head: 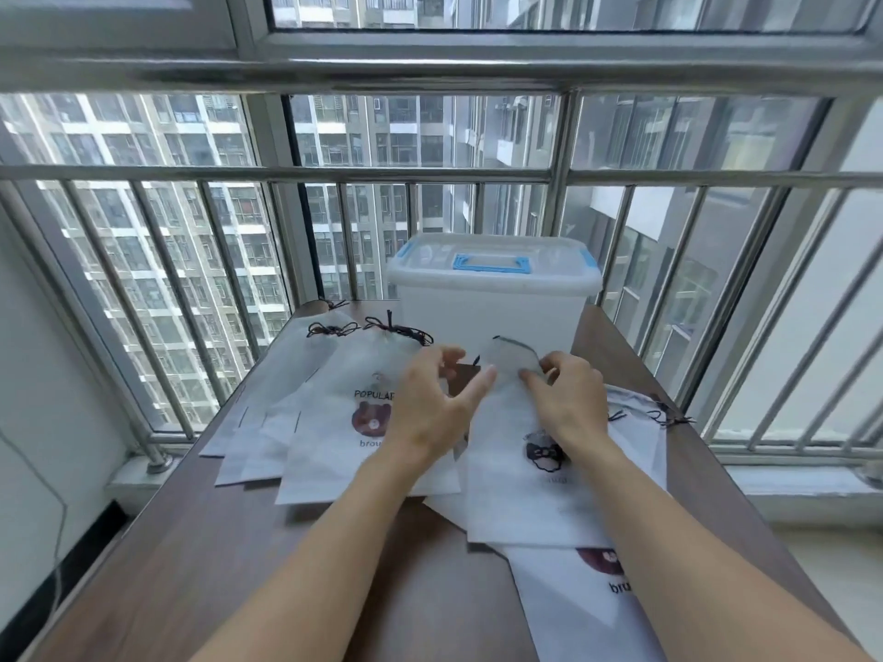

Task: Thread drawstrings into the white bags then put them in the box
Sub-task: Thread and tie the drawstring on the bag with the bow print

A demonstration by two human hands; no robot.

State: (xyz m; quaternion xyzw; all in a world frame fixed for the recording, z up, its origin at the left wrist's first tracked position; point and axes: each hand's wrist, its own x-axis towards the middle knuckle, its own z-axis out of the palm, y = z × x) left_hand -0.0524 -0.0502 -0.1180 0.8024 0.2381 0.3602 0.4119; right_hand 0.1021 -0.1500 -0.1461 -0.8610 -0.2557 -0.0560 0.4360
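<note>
White lidded box (492, 298) at the table's (267, 556) far edge, limp featherlight bag (513, 441) before it, best gripped at its hem, where right hand (568, 398) pinches and left hand (425, 403) hovers, fingers spread.

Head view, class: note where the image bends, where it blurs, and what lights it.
Head view: wide-angle bend curves the window bars near the edges; daylight from the window is soft and flat, no hard shadows on the table; slight blur on the left hand, right hand and bag; box fairly sharp.
</note>
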